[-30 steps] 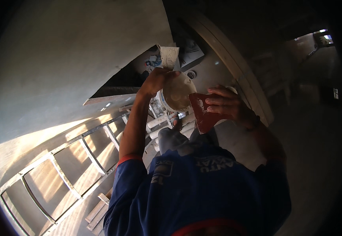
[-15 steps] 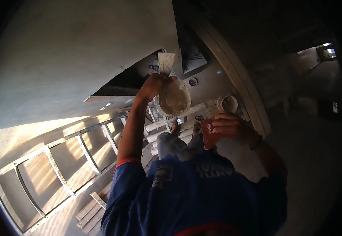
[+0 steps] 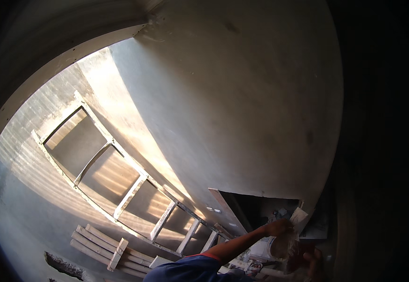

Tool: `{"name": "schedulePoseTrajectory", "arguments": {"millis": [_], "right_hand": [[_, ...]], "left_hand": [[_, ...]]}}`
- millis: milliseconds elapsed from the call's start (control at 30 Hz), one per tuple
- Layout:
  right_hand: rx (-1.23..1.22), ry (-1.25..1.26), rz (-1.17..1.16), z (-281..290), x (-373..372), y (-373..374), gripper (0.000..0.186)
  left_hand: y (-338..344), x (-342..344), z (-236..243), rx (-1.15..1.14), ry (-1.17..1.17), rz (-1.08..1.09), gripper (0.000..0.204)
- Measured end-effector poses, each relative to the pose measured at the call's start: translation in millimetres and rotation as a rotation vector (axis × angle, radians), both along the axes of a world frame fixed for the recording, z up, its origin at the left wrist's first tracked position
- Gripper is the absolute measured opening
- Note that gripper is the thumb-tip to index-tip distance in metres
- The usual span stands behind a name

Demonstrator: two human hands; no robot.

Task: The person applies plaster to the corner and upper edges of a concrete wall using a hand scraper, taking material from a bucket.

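My left hand [image 3: 279, 228] is closed at the lower right, gripping by the rim a round pale bucket [image 3: 272, 251], with a putty-smeared pale scraper [image 3: 299, 218] rising just above the fingers. My right hand [image 3: 313, 264], dim near the lower edge, is closed on a red scraper [image 3: 297, 261] beside the bucket. Putty is faintly visible between them, but its exact place is hard to make out.
A pale ladder [image 3: 131, 197] leans diagonally along the left, beside slatted wood [image 3: 94, 246]. A large plastered wall [image 3: 237, 103] rises above me, with a dark opening [image 3: 247, 207] low in it and a broken hole [image 3: 63, 265] at lower left.
The view has swung up toward the wall, so my hands now appear lower right. The red scraper first moved down from the bucket and is now close beside it again.
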State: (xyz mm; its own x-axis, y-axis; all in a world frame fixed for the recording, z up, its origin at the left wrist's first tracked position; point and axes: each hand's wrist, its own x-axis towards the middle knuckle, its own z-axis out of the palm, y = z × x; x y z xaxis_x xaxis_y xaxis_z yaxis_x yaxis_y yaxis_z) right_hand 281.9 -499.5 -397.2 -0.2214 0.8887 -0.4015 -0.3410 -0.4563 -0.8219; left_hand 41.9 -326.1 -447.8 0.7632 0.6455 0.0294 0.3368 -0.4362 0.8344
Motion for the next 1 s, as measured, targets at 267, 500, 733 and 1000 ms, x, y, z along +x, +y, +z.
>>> {"name": "schedulePoseTrajectory", "arguments": {"millis": [267, 500, 733, 1000], "right_hand": [[0.216, -0.19, 0.131, -124, 44, 1, 0.035], [1.292, -1.334, -0.313, -102, 31, 22, 0.033], [0.916, -1.016, -0.241, -26, -21, 6, 0.026], [0.998, -1.568, 0.243, -47, 33, -25, 0.025]], "left_hand": [[22, -41, -6, 0.206, 0.218, -0.194, 0.035], [18, -57, -13, 0.077, -0.004, -0.197, 0.043], [25, -43, -52, 0.041, -0.029, -0.161, 0.042], [32, -68, -33, 0.197, 0.031, -0.15, 0.039]]}}
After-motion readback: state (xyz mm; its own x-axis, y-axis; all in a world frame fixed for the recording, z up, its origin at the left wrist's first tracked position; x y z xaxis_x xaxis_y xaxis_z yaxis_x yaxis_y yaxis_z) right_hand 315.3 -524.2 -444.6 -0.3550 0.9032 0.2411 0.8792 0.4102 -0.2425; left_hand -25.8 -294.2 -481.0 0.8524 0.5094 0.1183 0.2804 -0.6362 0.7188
